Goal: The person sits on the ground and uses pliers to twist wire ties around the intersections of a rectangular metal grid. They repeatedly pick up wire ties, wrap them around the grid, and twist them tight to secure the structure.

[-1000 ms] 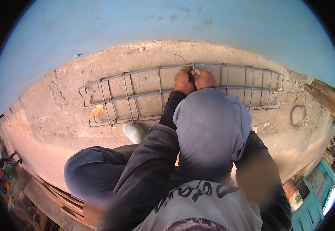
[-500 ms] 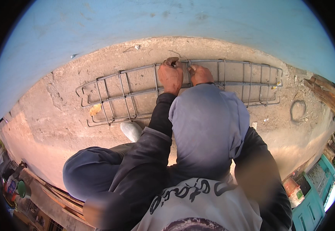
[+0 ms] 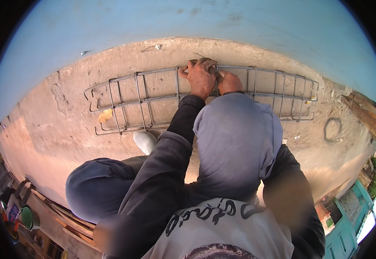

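Currently, metal rod cage (image 3: 141, 101) lies lengthwise across the ground (image 3: 45, 142), near the blue wall (image 3: 188, 21). Left hand (image 3: 202, 79) is half-open, fingers bent and spread at the far rod; can't tell if it grips anything. Right hand (image 3: 231, 82) is curled just beside it, partly behind the raised knee (image 3: 235, 125); its hold is hidden. Yellowish leaf (image 3: 105, 115) sits at the cage's left end.

The steel cage (image 3: 140, 102) lay on the ground (image 3: 45, 142), reaching either side of the left hand (image 3: 202, 78) and right hand (image 3: 231, 82), the wall (image 3: 188, 21) beyond them, a leaf (image 3: 105, 115) leftward, a ring (image 3: 325, 129) and timber (image 3: 365, 113) rightward.
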Available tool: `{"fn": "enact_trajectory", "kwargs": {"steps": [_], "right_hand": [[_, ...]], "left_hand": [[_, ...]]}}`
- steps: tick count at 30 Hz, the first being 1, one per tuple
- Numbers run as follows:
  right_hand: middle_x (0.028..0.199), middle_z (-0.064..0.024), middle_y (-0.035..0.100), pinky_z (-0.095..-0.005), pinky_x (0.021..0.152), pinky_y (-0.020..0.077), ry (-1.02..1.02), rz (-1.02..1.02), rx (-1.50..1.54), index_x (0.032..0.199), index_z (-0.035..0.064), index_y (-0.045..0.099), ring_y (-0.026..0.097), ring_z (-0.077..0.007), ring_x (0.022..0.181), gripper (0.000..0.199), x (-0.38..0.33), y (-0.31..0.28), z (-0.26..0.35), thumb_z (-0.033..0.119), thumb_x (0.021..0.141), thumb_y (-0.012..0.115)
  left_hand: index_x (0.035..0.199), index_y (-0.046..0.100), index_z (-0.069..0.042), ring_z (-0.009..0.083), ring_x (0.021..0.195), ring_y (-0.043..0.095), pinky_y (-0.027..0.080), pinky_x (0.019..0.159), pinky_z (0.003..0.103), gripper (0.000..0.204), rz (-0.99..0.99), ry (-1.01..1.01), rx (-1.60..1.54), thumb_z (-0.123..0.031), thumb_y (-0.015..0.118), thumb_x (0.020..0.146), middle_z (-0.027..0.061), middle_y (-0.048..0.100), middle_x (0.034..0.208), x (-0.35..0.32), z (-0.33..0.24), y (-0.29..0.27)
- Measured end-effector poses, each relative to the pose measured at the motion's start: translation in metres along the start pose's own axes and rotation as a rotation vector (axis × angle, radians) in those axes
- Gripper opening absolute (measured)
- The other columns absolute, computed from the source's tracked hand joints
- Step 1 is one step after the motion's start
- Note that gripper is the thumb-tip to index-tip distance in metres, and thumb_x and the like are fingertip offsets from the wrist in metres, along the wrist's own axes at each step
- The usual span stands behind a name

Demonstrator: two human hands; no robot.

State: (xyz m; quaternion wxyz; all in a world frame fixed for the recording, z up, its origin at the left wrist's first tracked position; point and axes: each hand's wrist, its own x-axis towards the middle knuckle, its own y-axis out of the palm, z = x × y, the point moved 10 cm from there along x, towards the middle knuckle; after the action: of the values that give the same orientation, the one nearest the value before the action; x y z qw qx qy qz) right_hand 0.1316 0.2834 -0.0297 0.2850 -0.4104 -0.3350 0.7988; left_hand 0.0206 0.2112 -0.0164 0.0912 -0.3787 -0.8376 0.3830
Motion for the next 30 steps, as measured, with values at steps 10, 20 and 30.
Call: {"fn": "enact_trajectory", "kwargs": {"steps": [10,20,30], "right_hand": [[0.097,-0.0205,0.068,-0.0419,0.085,0.0497,-0.361,0.357,-0.283,0.103,0.0077,0.07,0.065,-0.0372,0.096,0.021,0.034,-0.019,0.019,0.019,0.091,0.058],[0.088,-0.0138,0.069,-0.0443,0.076,0.0498,-0.591,0.286,-0.802,0.09,0.0078,0.068,0.065,-0.0347,0.091,0.015,0.021,-0.053,0.096,0.005,0.076,0.061],[0.084,-0.0144,0.067,-0.0475,0.073,0.0486,-0.679,0.218,-0.703,0.093,0.0097,0.066,0.064,-0.036,0.085,0.015,0.015,-0.051,0.094,0.016,0.091,0.053]], "left_hand": [[0.1,0.076,-0.02,0.0207,0.117,0.049,0.01,0.112,0.053,0.015,0.023,0.031,-0.048,-0.025,0.065,0.09,-0.0021,0.071,0.107,0.004,0.016,0.006],[0.101,0.076,-0.015,0.0247,0.116,0.048,0.01,0.112,0.053,0.025,0.049,-0.001,-0.085,-0.033,0.061,0.092,0.0019,0.071,0.105,0.005,0.013,0.003],[0.102,0.075,-0.015,0.0301,0.114,0.049,0.009,0.112,0.058,0.027,-0.012,-0.071,-0.082,-0.033,0.06,0.09,0.0075,0.071,0.095,0.006,0.008,-0.001]]}}
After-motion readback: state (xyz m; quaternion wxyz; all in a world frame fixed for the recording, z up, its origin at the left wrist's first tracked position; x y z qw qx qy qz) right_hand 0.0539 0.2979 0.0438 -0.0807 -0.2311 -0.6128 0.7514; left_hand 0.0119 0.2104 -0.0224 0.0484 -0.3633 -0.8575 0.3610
